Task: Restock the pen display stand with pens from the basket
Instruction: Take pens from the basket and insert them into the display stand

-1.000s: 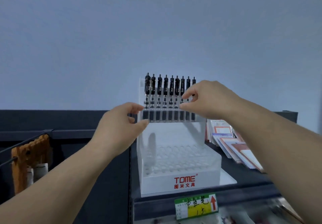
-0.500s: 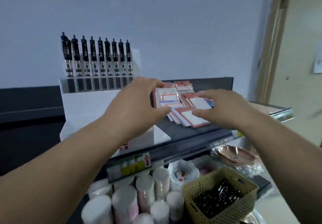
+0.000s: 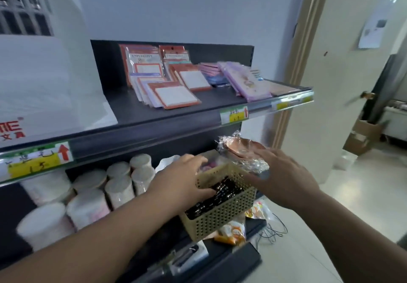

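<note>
Left hand (image 3: 185,179) is resting on black pens (image 3: 211,203), likely light and slippery, in the perforated basket (image 3: 220,216); its grasp is indeterminate. Right hand (image 3: 282,179), fingers spread, is hovering beside the rim. Recommended hold: pinch the barrels mid-length.

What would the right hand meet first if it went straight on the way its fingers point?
Probably the film-wrapped copper dish by the basket; the fingertips of the right hand overlap it in view, though depth is unclear.
</note>
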